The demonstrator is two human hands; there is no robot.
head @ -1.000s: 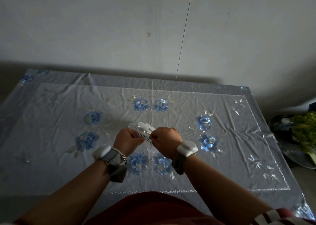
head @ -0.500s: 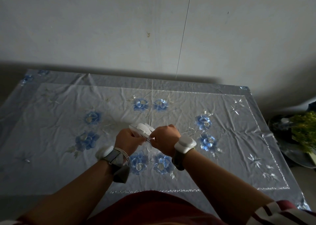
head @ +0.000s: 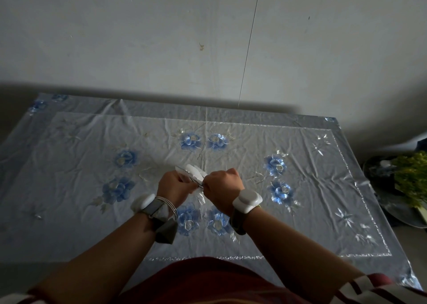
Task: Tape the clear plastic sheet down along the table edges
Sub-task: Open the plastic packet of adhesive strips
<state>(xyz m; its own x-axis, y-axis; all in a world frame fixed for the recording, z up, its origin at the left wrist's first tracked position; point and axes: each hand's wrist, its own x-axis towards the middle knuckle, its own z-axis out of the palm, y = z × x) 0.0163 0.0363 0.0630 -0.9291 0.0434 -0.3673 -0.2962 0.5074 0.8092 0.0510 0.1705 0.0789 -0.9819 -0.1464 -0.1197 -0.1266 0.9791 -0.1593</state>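
The fingers of the left hand [head: 176, 186] are curled round the tape [head: 193, 173], a whitish, see-through piece held just above the middle of the counter [head: 254, 112]. The right hand [head: 223, 184] faces it, knuckles up and fingers bent in, pinching the same piece at its near side. From here I cannot tell whether it is a bare roll or a small holder, nor whether a strip is already free. I judge it light and stiff, easy to hold by the rim. The loose end will be thin and sticky and likely to fold on itself, so I would pinch it at the very tip and keep it taut.

Each wrist carries a smooth white band [head: 247, 201], and the left also has thin metal bangles [head: 167, 203].

The plastic sheet [head: 359, 184] lies spread over the whole counter and catches the light in glossy folds at the right edge. I expect it to be limp, slippery and feather-light. It should be pressed flat with a palm at the counter edge, not gripped, and smoothed outward before any strip goes on. No strip shows along the edges, so I judge the taping not yet begun.

Under the sheet sits a creased white cloth [head: 80, 165] with blue flowers and a silver border. Behind the counter is a dull plastered wall [head: 138, 38]. To the right of the counter, lower down, a leafy green plant [head: 413, 176] rests on a dark tray.
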